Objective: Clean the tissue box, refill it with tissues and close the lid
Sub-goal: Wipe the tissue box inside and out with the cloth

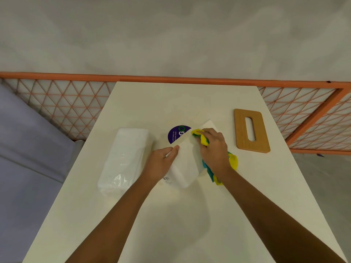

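Left hand (161,162) gripped the white rectangular tissue box (185,164), right hand (214,149) pressed a bunched yellow-green cloth (201,138) on it: cleaning step, refilling judged next.

Workspace with orange mesh fence (57,75)

A cream-white rectangular desk (171,224) runs away from the viewer. Near its middle lies a round purple sticker with small white lettering and a green ring (175,134), only partly visible. Just beyond the desk's far edge stands an orange metal fence with a triangular lattice (62,107). Behind it lies a mottled grey surface (171,35). A lavender-grey padded surface (24,158) fills the left.
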